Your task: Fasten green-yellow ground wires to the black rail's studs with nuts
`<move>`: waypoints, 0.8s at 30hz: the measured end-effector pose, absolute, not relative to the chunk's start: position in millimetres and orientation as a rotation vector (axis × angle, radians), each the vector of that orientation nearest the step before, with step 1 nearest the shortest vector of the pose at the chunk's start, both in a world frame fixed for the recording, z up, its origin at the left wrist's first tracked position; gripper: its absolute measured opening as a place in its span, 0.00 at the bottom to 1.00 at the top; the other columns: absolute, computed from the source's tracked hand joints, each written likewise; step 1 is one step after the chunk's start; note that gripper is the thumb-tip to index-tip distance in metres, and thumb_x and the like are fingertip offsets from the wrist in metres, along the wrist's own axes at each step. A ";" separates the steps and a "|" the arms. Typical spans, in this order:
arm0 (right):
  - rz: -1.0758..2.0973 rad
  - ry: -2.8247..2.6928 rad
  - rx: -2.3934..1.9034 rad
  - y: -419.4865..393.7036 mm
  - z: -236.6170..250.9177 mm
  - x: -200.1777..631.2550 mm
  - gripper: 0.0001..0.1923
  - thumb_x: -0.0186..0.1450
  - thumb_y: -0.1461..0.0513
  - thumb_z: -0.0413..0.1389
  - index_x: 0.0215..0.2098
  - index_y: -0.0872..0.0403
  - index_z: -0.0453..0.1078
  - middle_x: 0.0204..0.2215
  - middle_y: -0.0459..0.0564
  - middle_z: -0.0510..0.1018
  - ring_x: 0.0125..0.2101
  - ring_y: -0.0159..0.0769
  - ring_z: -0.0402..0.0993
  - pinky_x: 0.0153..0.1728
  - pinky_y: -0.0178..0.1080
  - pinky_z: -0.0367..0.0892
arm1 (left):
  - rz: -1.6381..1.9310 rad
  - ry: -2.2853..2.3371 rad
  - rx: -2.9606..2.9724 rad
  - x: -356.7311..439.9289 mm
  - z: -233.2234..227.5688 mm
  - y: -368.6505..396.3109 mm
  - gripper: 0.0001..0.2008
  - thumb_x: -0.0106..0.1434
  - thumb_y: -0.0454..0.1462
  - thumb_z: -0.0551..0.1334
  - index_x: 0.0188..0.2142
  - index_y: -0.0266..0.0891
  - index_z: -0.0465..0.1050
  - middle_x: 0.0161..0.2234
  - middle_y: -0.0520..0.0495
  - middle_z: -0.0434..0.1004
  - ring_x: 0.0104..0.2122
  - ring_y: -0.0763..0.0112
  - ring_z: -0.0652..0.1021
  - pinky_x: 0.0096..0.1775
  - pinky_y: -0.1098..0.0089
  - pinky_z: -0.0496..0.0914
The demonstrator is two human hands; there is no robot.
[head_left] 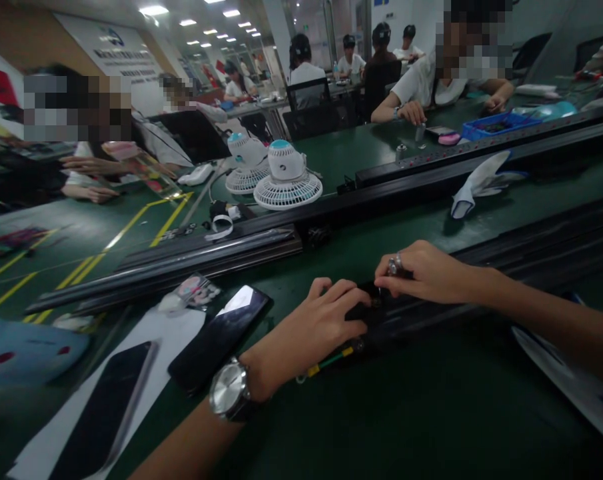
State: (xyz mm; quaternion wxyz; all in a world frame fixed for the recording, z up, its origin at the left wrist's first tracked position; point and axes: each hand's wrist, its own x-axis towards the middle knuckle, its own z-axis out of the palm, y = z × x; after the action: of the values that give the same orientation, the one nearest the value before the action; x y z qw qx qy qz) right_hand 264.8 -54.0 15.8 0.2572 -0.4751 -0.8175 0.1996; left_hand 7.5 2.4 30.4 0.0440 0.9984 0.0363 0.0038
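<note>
My left hand, with a watch on its wrist, curls its fingers over a dark part at the near-left end of a long black rail. My right hand, a ring on one finger, is closed in a pinch just above that same end. Whatever sits between its fingertips is too small and dark to name. Under my left hand lies a thin green-and-yellow tool or wire. A dark phone rests to the left of that hand.
A second phone lies on white paper. More black rails stretch across the green table, with two white fans behind them. A white glove and a blue tray are at right. Other people sit around.
</note>
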 end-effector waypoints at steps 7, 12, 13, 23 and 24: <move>0.514 -2.195 -1.266 -53.9 11.9 265.0 0.13 0.74 0.56 0.54 0.40 0.54 0.77 0.26 0.43 0.80 0.25 0.30 0.75 0.30 0.34 0.61 | 0.093 0.258 2.904 -3.3 34.8 -1.8 0.06 0.73 0.35 0.60 0.45 0.44 0.76 0.61 0.45 0.67 0.60 0.58 0.66 0.54 0.56 0.60; 0.496 -2.198 -1.257 -55.5 11.8 265.2 0.13 0.74 0.57 0.54 0.39 0.55 0.78 0.29 0.45 0.82 0.26 0.30 0.76 0.30 0.34 0.62 | 0.086 0.268 2.876 -7.5 28.4 -6.6 0.06 0.73 0.35 0.60 0.45 0.45 0.76 0.61 0.45 0.66 0.60 0.57 0.65 0.54 0.56 0.60; 0.490 -2.201 -1.257 -55.7 11.6 265.2 0.13 0.74 0.56 0.53 0.39 0.55 0.78 0.29 0.45 0.82 0.26 0.30 0.76 0.30 0.34 0.61 | 0.079 0.271 2.878 -7.7 27.1 -7.1 0.06 0.72 0.35 0.60 0.45 0.44 0.76 0.61 0.45 0.66 0.60 0.57 0.65 0.54 0.56 0.60; 0.460 -2.221 -1.250 -55.2 4.6 266.7 0.13 0.74 0.55 0.54 0.41 0.53 0.77 0.28 0.44 0.82 0.27 0.31 0.77 0.31 0.35 0.62 | 0.085 0.240 2.846 -8.7 19.8 -6.6 0.06 0.73 0.37 0.59 0.45 0.43 0.75 0.58 0.44 0.69 0.59 0.58 0.66 0.56 0.56 0.63; 0.459 -2.222 -1.249 -55.2 4.3 266.8 0.13 0.74 0.55 0.54 0.41 0.53 0.77 0.28 0.44 0.82 0.27 0.31 0.77 0.31 0.35 0.62 | 0.089 0.235 2.845 -8.7 19.3 -6.2 0.06 0.73 0.37 0.59 0.45 0.43 0.75 0.57 0.44 0.69 0.58 0.59 0.67 0.56 0.56 0.64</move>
State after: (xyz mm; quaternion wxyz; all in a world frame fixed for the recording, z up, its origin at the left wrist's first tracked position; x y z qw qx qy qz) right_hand 266.8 -55.2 4.3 0.2726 -0.4640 -0.8255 0.1704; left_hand -8.7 -6.2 19.3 0.1423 0.9860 0.0815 0.0307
